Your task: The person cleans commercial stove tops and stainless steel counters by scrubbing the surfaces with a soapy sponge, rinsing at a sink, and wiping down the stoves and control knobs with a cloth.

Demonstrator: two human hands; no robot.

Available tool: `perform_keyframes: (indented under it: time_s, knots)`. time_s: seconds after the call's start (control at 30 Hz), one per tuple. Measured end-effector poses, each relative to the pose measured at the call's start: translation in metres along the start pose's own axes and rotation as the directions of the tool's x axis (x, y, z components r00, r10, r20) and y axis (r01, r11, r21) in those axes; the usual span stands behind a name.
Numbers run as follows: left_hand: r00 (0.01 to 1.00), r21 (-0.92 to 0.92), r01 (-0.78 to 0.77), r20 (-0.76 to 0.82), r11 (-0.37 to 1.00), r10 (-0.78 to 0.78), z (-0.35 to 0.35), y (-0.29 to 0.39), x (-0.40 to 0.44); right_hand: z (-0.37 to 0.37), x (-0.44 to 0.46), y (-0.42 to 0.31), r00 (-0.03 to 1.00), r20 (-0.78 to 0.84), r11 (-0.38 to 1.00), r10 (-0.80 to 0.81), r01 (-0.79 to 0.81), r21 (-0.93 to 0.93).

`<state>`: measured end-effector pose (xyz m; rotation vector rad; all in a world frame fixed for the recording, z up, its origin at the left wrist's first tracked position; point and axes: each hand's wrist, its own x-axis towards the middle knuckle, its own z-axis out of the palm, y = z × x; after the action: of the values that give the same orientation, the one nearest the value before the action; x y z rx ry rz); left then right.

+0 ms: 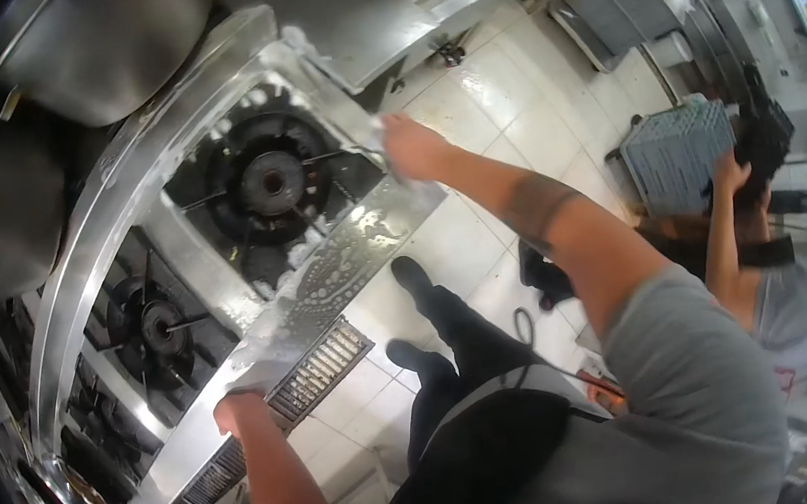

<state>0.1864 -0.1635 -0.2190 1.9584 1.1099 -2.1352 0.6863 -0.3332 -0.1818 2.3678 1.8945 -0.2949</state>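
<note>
Your gas range [208, 261] stands directly ahead of your feet and to your left. White suds [355, 250] streak its front ledge and gather around the frame of the nearest burner [270, 176]; a second burner [162, 327] sits farther left. Your right hand [414, 147] is at the range's right front corner, fingers bent; blur hides their closure, and you cannot tell whether they grip anything. Your left hand [240, 411] is at the front edge, beside the louvered vent [332, 364], its fingers curled out of sight, closure undetermined. A large metal pot [111, 46] stands behind the range. To your right, a co-worker's hand [731, 173] is beside a grey crate [676, 158].
</note>
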Motion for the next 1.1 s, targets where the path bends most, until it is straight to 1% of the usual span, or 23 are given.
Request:
perform_keyframes:
  time_s: [0.07,0.1,0.13,0.17,0.23,0.27,0.33,0.37,0.43,0.5,0.57,0.63,0.67,0.73,0.8,0.83,0.87,0.9,0.97,1.0,1.03,1.07,1.1]
  knots:
    - [0.986,-0.01,0.052,-0.16,0.999,-0.053,0.012,-0.002,0.006,0.01,0.023,0.003,0.999,0.021,0.999,0.045,-0.045,0.022]
    - [0.971,-0.041,0.068,-0.226,0.997,-0.075,0.021,-0.006,0.014,0.032,0.015,0.001,1.0,0.003,0.994,0.0,0.0,-0.107]
    - [0.953,-0.063,0.071,-0.289,0.996,-0.086,0.03,-0.005,0.022,0.036,-0.012,-0.008,0.974,-0.223,0.999,0.048,-0.05,0.0]
    - [0.908,-0.115,0.076,-0.402,0.99,-0.116,0.047,-0.007,0.044,0.054,-0.026,-0.012,0.947,-0.158,0.934,0.281,-0.232,0.271]
    - [0.899,-0.1,0.083,-0.422,0.992,-0.117,0.043,-0.001,0.047,0.059,-0.073,-0.022,0.947,-0.217,0.953,0.238,-0.184,0.241]
    - [0.902,-0.074,0.091,-0.416,0.993,-0.113,0.039,0.004,0.045,0.045,-0.097,-0.026,0.939,-0.219,0.951,0.266,-0.218,0.217]
    - [0.905,-0.034,0.095,-0.412,0.995,-0.101,0.033,0.009,0.043,0.001,-0.124,-0.044,0.912,0.082,0.834,0.401,-0.401,0.38]
    - [0.909,-0.019,0.093,-0.405,0.995,-0.093,0.028,0.011,0.04,-0.003,-0.129,-0.043,0.912,0.072,0.834,0.403,-0.398,0.382]
    - [0.914,0.026,0.081,-0.401,0.996,-0.064,0.026,0.016,0.039,-0.011,-0.128,-0.038,0.943,0.008,0.893,0.333,-0.318,0.317]
    - [0.934,0.076,0.073,-0.355,0.994,-0.041,0.035,0.012,0.037,0.039,-0.11,-0.03,0.887,-0.335,0.94,0.317,-0.248,0.232]
    - [0.958,0.107,0.074,-0.284,0.991,-0.041,0.036,0.006,0.028,0.08,-0.093,-0.057,0.872,-0.343,0.904,0.349,-0.217,0.369]
    - [0.972,0.104,0.088,-0.225,0.991,-0.063,0.024,-0.004,0.018,0.083,-0.09,-0.129,0.836,-0.438,0.943,0.331,-0.302,0.136]
    - [0.975,0.09,0.106,-0.206,0.99,-0.086,0.014,-0.007,0.015,0.072,-0.088,-0.162,0.905,-0.365,0.968,0.217,-0.153,0.198]
    - [0.999,0.274,-0.034,-0.021,0.961,0.041,0.011,-0.005,0.01,0.062,-0.1,-0.229,0.943,-0.3,0.941,0.145,-0.037,0.336]
    - [0.992,0.351,-0.118,0.072,0.929,0.099,0.006,-0.007,0.019,0.055,-0.1,-0.227,0.866,-0.493,0.913,-0.087,0.267,0.308]
    - [0.99,0.438,-0.128,0.115,0.89,0.086,0.007,-0.007,0.033,0.046,-0.1,-0.211,0.871,-0.486,0.909,-0.076,0.261,0.326]
    - [0.984,0.519,-0.146,0.161,0.842,0.071,0.012,-0.008,0.052,0.043,-0.098,-0.186,0.989,-0.13,0.876,0.069,0.002,0.482]
    - [0.976,0.593,-0.171,0.211,0.787,0.054,0.02,-0.008,0.071,0.041,-0.097,-0.16,0.95,0.261,0.802,0.173,-0.289,0.522]
    - [0.954,0.712,-0.237,0.3,0.661,0.019,0.04,-0.005,0.101,0.046,-0.1,-0.115,0.93,0.001,0.863,0.368,-0.342,0.371]
    - [0.944,0.761,-0.267,0.331,0.591,-0.001,0.042,-0.003,0.103,0.054,-0.095,-0.119,0.935,0.0,0.871,0.356,-0.331,0.362]
    - [0.945,0.755,-0.265,0.328,0.599,0.004,0.042,-0.005,0.103,0.063,-0.088,-0.129,0.89,-0.273,0.913,0.366,-0.286,0.293]
    - [0.904,0.873,-0.428,0.417,0.233,0.097,0.04,-0.008,0.094,0.07,-0.082,-0.14,0.781,-0.527,0.942,0.334,-0.26,0.212]
    - [0.84,0.848,-0.499,0.524,-0.18,0.143,0.039,-0.01,0.08,0.071,-0.076,-0.155,0.818,-0.543,0.963,0.191,-0.05,0.265]
